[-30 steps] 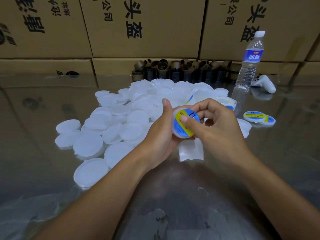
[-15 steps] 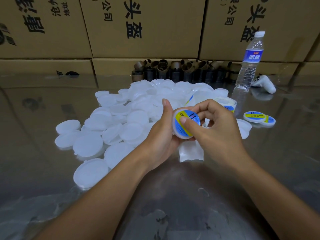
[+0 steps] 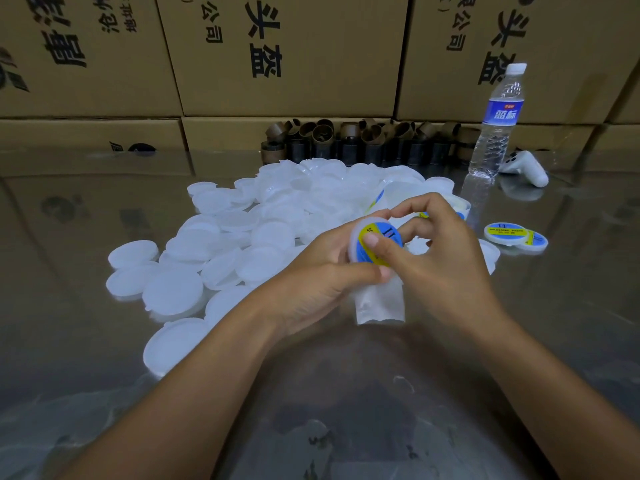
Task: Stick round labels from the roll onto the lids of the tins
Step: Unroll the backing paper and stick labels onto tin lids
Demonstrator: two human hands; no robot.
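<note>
One white lid (image 3: pixel 354 241) is held up just above the desk (image 3: pixel 311 410), near the middle of the view, with its face tipped toward the camera. A round blue and yellow label (image 3: pixel 386 232) covers that face.

The left hand (image 3: pixel 322 275) grips the lid from the left and from below, its fingers (image 3: pixel 346 233) curled round the rim and its thumb lying along the lower edge. The right hand (image 3: pixel 446 265) pinches the same lid. Its thumb tip presses flat on the label, its index finger arches over the top rim, and the other fingers are curled behind.

Directly under the hands lies a white strip of backing paper (image 3: pixel 381 303). Behind the right hand, mostly hidden, is a white roll (image 3: pixel 462 207) with a little blue and yellow showing.

To the left and beyond spreads a heap of bare white lids (image 3: pixel 214 244), many overlapping, some lying singly at the near edge. To the right, apart from the heap, two labelled lids (image 3: pixel 507 232) rest on the desk, one partly over the other.

Farther back stand a clear water bottle (image 3: pixel 495 126) with a blue wrapper, a white controller (image 3: pixel 526 168) beside it, and a row of brown cardboard cores (image 3: pixel 346 140). Stacked cardboard boxes (image 3: pixel 294 53) with black printed characters fill the background.
</note>
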